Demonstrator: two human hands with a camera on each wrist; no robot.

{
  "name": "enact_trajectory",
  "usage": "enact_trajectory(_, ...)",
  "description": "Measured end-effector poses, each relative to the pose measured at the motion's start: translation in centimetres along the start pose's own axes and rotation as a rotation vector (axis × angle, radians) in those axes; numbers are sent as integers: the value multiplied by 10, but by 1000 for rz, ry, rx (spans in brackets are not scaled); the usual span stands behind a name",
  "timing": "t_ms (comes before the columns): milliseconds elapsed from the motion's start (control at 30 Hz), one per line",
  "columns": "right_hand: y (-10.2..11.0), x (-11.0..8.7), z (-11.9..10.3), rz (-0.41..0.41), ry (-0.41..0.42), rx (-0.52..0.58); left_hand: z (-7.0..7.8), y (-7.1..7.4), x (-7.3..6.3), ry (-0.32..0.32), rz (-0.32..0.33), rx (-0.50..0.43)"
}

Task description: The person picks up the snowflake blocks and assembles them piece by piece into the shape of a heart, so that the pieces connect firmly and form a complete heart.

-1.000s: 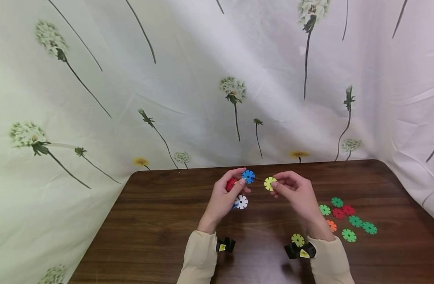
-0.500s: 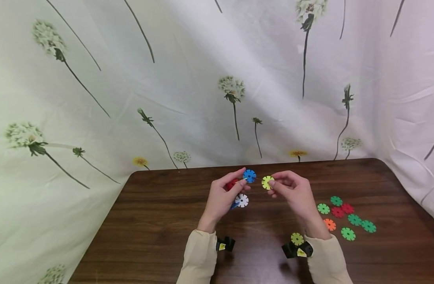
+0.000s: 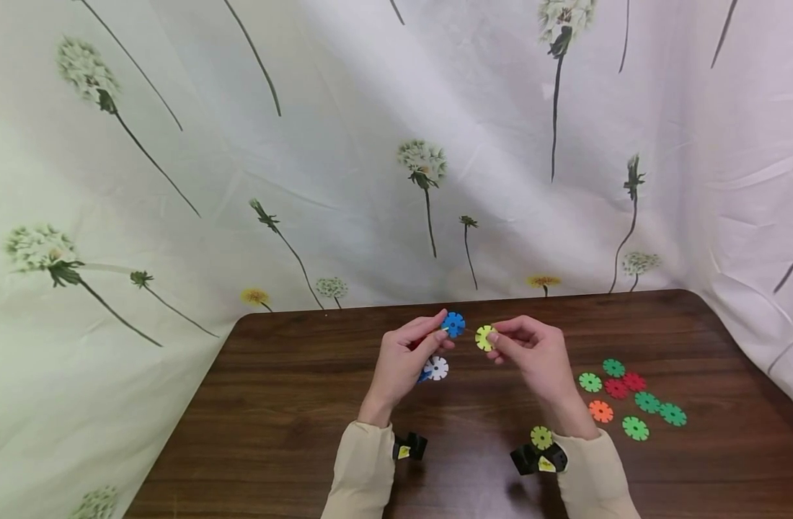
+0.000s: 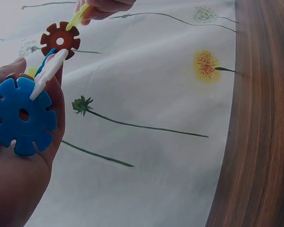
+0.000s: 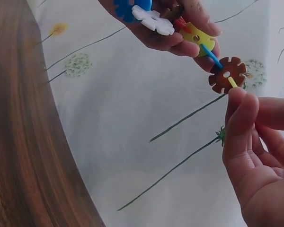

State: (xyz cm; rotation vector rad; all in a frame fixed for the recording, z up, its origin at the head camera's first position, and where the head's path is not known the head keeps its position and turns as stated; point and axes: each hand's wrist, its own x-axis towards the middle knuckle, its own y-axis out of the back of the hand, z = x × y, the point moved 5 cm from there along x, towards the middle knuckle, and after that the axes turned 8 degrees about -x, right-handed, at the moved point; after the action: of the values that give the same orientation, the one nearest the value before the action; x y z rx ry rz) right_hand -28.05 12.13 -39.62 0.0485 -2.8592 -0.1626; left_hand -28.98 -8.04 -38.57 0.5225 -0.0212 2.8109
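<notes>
My left hand grips a joined chain of notched plastic discs. In the left wrist view a large blue disc and a tilted white disc show at its near end. The right wrist view shows a yellow disc by the left fingers, then a blue disc seen edge-on and a brown disc at the far end. My right hand pinches another yellow disc between thumb and fingers. Its edge meets the brown disc's rim; how deep it sits in a notch I cannot tell.
Loose discs lie on the brown wooden table at the right: several green ones, red ones and an orange one. A yellow-green disc lies near the right wrist camera. Behind stands a dandelion-print cloth.
My right hand has moved slightly left, bringing its yellow disc closer to the chain's blue disc. The left hand has shifted a little left with the chain still in its grip.
</notes>
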Motion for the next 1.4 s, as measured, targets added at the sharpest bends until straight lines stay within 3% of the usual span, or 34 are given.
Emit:
enact_trajectory(333, -3, -2, -1, 20, -38, -12, 0, -4, 0, -25, -18, -20)
enact_trajectory(500, -2, -1, 0, 23, -49, 5, -3, -5, 1, 11, -8, -20)
enact_trajectory(733, -2, 0, 2, 2, -37, 15, -7, -5, 2, 63, -2, 65)
enact_trajectory(867, 0, 1, 2, -8, -42, 10, -7, -7, 2, 83, -17, 52)
enact_trajectory(1400, 3, 2, 6, -53, -48, -50, -8, -8, 2, 80, 11, 8)
